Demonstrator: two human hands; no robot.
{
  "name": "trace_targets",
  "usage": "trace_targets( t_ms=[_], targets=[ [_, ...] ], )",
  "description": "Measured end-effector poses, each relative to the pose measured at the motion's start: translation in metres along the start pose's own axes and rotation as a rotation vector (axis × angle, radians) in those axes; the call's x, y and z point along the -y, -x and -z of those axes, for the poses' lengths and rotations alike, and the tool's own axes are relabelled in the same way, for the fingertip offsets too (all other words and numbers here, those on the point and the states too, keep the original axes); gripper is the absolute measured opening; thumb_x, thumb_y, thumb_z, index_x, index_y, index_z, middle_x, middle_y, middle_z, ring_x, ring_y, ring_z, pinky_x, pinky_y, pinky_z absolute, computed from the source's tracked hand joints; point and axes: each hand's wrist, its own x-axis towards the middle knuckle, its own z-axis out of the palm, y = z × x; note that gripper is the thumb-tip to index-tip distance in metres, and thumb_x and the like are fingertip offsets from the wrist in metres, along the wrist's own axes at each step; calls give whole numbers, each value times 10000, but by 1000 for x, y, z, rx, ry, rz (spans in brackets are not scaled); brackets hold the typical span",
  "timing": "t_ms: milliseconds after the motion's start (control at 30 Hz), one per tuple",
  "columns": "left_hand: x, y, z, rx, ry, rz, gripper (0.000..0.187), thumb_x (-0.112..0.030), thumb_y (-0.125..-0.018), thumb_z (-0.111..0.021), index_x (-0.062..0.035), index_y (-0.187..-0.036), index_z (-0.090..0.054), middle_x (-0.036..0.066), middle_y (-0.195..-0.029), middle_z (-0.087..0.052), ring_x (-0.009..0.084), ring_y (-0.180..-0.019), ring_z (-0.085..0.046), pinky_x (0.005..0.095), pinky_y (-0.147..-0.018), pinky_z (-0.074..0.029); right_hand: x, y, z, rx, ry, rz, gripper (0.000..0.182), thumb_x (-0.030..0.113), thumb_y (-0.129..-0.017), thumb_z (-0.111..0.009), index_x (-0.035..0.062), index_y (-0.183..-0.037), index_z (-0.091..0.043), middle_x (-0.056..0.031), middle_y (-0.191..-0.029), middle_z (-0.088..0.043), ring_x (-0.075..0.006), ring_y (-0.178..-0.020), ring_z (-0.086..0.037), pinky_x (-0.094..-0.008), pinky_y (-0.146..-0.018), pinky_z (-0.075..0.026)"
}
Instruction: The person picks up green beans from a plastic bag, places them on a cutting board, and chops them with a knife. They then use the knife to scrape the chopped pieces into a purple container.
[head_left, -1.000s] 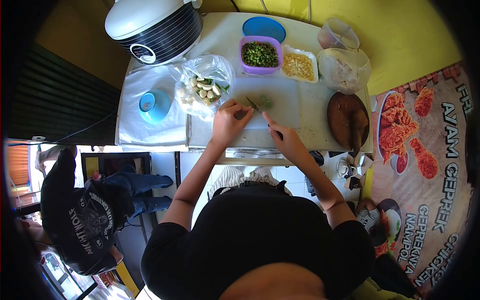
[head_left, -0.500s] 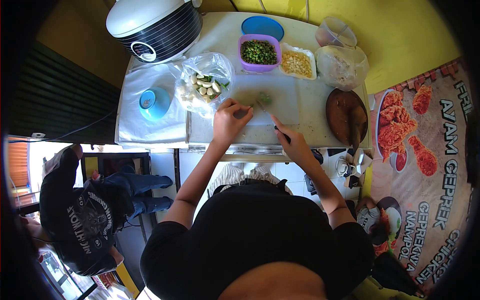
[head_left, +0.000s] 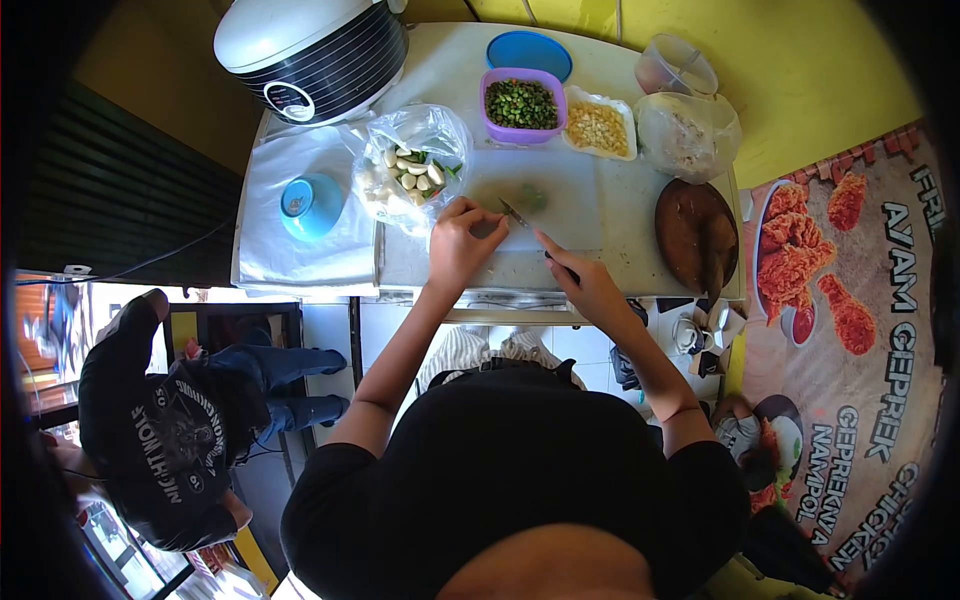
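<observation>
My right hand is closed round the dark handle of a small knife, whose blade points up and left toward my left hand. Thumb and fingers of my left hand are pinched together beside the blade tip, on something too small to name. Both hands are over the near edge of a pale cutting board, on which a little heap of green pieces lies. Just beyond my left hand sits an open clear plastic bag of white cloves and green bits.
Behind the board stand a purple tub of chopped green pieces and a white tray of pale pieces. Blue bowl upside down at left, rice cooker behind. Brown round board at right. Another person is at far left.
The knife blade has swung left and up, from beside the green heap to close by my left fingertips. My left hand has barely moved.
</observation>
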Motion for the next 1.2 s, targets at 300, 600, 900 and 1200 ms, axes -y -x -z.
trace_targets(
  t_ms=[300,600,900,1200],
  targets=[
    [3,-3,-4,-1,49,-2,123,-129,-724,-759,-21,-757,-711,70,-762,-623,195,-642,-624,306,-619,-510,-4,-11,-12,5,113,-5,506,164,-969,-475,264,-1453,-365,-242,-621,-536,-401,-559,-575,-450,-552,-460],
    [8,-2,-6,-14,86,27,115,-102,-741,-745,-4,-790,-709,94,-781,-645,199,-657,-648,302,-639,-525,-4,-2,-9,21,230,28,516,169,-963,-482,269,-1454,-360,-234,-612,-547,-390,-549,-584,-461,-555,-465],
    [6,1,-3,-14,40,-17,139,-98,-748,-750,-11,-854,-729,96,-812,-646,192,-704,-650,296,-675,-519,-4,3,-6,-30,-1,-11,516,126,-953,-523,273,-1434,-408,-156,-557,-411,-227,-464,-410,-322,-528,-420],
    [8,3,-7,-81,18,-30,145,-156,-730,-756,-64,-841,-741,88,-784,-611,246,-697,-619,340,-672,-511,-2,2,-7,4,100,37,498,142,-967,-500,251,-1442,-396,-146,-565,-385,-207,-467,-407,-320,-532,-409]
  ],
)
